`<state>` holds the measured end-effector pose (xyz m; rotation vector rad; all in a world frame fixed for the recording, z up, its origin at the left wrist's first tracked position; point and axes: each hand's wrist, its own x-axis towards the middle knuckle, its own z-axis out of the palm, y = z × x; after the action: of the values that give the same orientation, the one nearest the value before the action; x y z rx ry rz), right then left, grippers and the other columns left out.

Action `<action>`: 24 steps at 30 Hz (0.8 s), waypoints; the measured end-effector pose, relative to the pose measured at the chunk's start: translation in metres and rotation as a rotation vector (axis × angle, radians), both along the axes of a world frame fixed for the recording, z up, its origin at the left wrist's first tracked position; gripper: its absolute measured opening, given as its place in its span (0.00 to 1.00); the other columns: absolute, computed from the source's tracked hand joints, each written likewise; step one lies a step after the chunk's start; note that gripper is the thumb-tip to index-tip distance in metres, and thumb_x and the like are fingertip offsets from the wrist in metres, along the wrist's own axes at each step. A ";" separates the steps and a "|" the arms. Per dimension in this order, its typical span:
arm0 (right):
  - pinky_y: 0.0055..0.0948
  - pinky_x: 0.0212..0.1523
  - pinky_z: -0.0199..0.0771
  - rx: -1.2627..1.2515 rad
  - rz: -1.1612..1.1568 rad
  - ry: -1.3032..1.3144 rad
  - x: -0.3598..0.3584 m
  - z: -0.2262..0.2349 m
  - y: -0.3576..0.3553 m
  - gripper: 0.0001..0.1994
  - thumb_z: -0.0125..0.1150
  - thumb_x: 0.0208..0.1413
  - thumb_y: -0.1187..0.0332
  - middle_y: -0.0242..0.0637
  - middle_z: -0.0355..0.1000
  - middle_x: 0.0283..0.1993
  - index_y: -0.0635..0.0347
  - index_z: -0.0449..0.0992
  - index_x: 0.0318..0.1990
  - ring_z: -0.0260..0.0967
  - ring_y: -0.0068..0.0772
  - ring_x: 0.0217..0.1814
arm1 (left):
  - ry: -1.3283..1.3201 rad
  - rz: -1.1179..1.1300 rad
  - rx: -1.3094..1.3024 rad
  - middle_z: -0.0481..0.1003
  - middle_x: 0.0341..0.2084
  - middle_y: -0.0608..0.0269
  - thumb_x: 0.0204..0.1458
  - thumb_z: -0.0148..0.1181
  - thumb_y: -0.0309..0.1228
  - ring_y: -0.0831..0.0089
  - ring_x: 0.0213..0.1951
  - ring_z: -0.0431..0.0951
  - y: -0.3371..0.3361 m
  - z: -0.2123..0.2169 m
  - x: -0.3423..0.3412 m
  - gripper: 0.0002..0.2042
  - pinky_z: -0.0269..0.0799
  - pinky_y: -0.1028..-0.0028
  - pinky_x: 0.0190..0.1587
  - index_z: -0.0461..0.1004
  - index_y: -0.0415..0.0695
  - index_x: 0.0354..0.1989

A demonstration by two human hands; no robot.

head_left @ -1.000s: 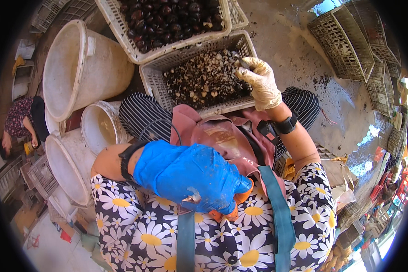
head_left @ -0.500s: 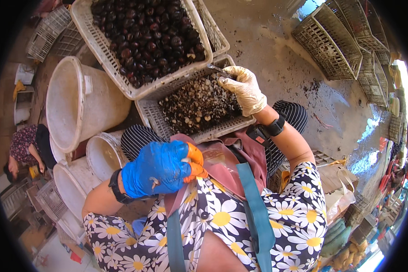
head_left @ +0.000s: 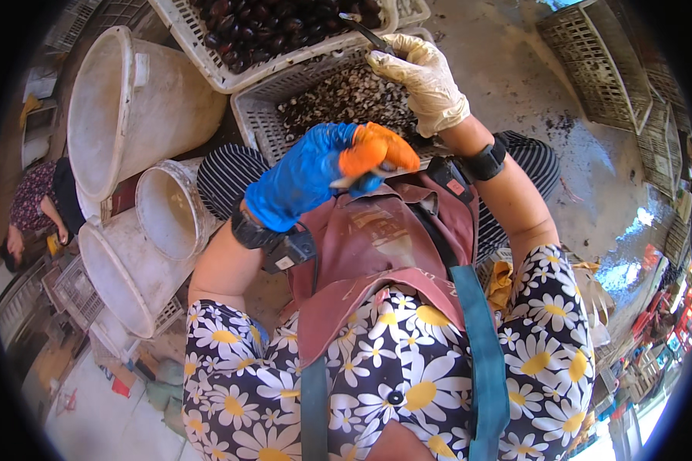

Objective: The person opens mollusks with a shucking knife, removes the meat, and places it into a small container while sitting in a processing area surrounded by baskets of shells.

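Note:
My left hand (head_left: 315,175), in a blue glove with orange fingertips, is raised over my lap at the near rim of a grey plastic crate (head_left: 257,123). Its fingers are closed around a small pale piece (head_left: 347,183). The crate holds small dark and pale shells (head_left: 346,100). My right hand (head_left: 427,81), in a cream glove, hovers over the far side of that crate and grips a thin dark blade (head_left: 367,34). Behind stands a white crate (head_left: 207,65) full of dark round shellfish (head_left: 277,27).
Three white buckets (head_left: 123,100) stand at my left, beside my striped trousers and brown apron (head_left: 377,246). Another person (head_left: 34,207) crouches at the far left. Empty stacked crates (head_left: 592,69) sit on the wet concrete at the right.
My left hand rose from my lap to the rim of the grey crate. My right hand shifted from the shells to the crate's far edge, with the blade now showing.

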<state>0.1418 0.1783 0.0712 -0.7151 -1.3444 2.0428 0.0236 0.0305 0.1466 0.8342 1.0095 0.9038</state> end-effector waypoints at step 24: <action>0.19 0.41 0.66 0.000 -0.130 -0.164 0.076 -0.045 -0.037 0.13 0.56 0.54 0.63 0.28 0.69 0.31 0.64 0.71 0.39 0.66 0.18 0.34 | -0.497 0.418 -0.202 0.67 0.49 0.53 0.52 0.52 0.23 0.74 0.46 0.70 -0.037 -0.084 -0.008 0.20 0.67 0.79 0.49 0.62 0.40 0.55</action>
<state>0.2180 0.1412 0.0264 -0.9625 -1.3490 1.9160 0.0155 -0.0062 0.0628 0.2028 0.8248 1.2634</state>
